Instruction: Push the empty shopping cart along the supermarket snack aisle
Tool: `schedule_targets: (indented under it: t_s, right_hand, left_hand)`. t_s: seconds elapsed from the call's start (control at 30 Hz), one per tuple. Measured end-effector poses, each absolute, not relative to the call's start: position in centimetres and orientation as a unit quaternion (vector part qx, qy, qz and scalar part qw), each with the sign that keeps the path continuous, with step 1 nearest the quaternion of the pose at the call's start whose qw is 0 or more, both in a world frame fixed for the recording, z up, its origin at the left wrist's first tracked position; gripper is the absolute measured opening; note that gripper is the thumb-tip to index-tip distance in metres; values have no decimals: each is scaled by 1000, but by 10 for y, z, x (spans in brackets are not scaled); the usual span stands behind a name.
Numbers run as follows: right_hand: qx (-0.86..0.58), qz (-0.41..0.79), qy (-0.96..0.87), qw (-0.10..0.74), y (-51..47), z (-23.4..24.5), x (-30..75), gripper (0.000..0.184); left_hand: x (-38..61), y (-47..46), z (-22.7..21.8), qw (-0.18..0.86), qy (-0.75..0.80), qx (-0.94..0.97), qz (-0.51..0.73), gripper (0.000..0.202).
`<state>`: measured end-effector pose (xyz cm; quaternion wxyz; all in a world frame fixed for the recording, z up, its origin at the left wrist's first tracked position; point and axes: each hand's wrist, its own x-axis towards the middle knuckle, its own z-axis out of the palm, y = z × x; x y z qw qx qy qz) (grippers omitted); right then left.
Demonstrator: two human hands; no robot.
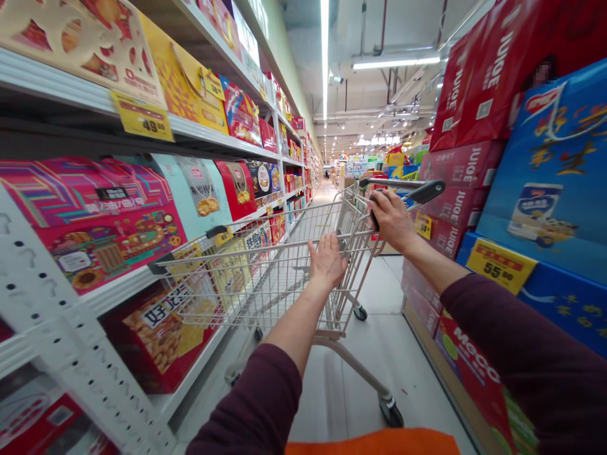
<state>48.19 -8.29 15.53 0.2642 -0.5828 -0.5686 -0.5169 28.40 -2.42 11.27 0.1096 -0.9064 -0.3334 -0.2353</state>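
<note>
A wire shopping cart (265, 278) stands turned sideways in the aisle, and no goods show inside its basket. My left hand (327, 262) lies on the near side of the basket by its top rail, fingers stretched out and slightly apart. Higher up and to the right, my right hand (391, 218) is closed round a dark part of the cart's frame just below the push handle (403, 184). Its fingertips are partly hidden behind the frame. Dark purple sleeves cover both forearms.
White shelving (118, 297) with boxed snacks runs along the left, close to the cart's front end. Stacked red boxes (474, 95) and blue gift boxes (545, 170) line the right. The pale tiled floor (379, 291) stretches down the aisle.
</note>
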Motion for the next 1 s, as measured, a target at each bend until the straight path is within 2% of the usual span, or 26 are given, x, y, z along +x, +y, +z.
schedule_targets:
  t_s: [0.13, 0.37, 0.67, 1.0]
  right_hand:
    - [-579, -498, -587, 270, -80, 144, 471, 38]
    - [-537, -467, -678, 184, -59, 110, 423, 39]
    - [-578, -498, -566, 312, -87, 148, 476, 34]
    - [-559, -464, -632, 269, -68, 134, 449, 35]
  left_hand:
    - [287, -25, 112, 109, -349, -898, -246, 70]
    - [284, -24, 111, 108, -343, -898, -254, 65]
    - [286, -26, 113, 97, -354, -898, -243, 72]
    - [290, -28, 116, 107, -362, -893, -243, 69]
